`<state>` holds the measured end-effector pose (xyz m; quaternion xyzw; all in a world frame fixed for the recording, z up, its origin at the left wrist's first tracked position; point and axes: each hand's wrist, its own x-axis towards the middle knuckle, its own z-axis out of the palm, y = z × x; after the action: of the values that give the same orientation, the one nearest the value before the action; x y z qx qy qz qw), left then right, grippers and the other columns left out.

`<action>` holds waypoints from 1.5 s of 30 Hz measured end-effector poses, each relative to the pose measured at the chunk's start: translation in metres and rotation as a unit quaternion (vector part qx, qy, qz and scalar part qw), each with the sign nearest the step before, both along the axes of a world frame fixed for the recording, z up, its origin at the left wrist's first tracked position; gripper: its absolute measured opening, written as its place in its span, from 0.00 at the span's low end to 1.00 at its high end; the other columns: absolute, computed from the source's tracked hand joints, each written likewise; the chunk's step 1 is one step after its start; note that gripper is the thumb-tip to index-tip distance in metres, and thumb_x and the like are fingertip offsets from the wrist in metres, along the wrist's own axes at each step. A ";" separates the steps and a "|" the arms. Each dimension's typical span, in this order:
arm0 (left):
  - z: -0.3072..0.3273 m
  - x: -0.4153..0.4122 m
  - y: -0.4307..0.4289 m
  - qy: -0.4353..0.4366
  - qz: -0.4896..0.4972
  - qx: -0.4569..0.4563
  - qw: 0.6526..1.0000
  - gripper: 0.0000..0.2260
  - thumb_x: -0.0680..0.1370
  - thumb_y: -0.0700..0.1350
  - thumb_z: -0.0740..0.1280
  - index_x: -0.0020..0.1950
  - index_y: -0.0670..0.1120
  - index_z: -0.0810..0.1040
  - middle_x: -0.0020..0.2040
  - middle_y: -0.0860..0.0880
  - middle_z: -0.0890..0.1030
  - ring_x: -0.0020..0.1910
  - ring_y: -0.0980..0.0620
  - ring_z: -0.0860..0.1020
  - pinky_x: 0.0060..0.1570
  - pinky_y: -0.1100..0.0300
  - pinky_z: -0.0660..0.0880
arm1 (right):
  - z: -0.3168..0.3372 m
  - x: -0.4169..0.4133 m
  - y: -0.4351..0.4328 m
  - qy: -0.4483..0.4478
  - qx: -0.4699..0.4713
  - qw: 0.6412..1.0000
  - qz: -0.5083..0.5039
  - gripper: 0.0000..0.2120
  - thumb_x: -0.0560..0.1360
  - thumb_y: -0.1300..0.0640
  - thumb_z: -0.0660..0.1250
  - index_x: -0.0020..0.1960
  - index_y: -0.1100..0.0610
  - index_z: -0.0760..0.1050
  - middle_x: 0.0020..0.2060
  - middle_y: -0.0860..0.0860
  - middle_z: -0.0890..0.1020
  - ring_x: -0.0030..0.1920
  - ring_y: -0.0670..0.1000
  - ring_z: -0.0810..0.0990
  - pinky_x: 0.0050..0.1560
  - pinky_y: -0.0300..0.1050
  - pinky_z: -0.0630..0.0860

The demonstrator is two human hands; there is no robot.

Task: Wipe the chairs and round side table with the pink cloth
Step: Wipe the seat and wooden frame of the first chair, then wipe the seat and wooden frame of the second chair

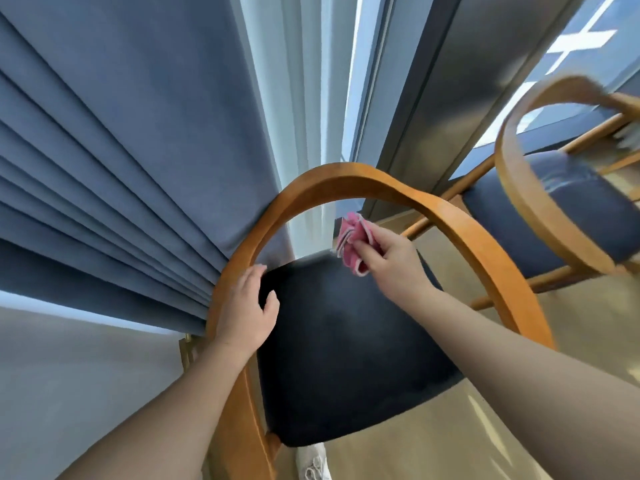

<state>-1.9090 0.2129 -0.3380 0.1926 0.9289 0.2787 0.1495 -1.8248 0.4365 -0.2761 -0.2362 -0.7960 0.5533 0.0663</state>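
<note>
From the head view, the near chair (346,358) sits close below, its curved wooden rail arching over a dark padded seat. The right hand (391,261) reaches in under that arch and pinches the pink cloth (349,244) between thumb and bent fingers. The cloth is bunched and sticks out past the fingertips, over the far edge of the seat; whether it touches the padding I cannot tell. The left hand (247,306) lies on the rail at the seat's left side, fingers bent over the wood, thumb spread toward the cushion. A second chair (540,220), blurred, stands to the right by the window frame (433,98). A pleated blue curtain (121,150) hangs behind on the left
</note>
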 end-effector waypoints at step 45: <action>0.155 0.350 0.584 -0.176 -0.305 0.095 0.931 0.12 0.72 0.61 0.67 0.54 0.62 0.78 0.42 0.59 0.79 0.41 0.63 0.77 0.44 0.63 0.74 | 0.146 0.407 0.499 -0.020 -0.013 0.995 -0.100 0.12 0.83 0.52 0.58 0.52 0.51 0.80 0.44 0.48 0.84 0.48 0.49 0.82 0.52 0.47 0.78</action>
<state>-1.5587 0.7967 -0.1829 0.4281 0.7532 0.3360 0.3694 -1.4175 0.9354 -0.1305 -0.3263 -0.7626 0.5491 0.1023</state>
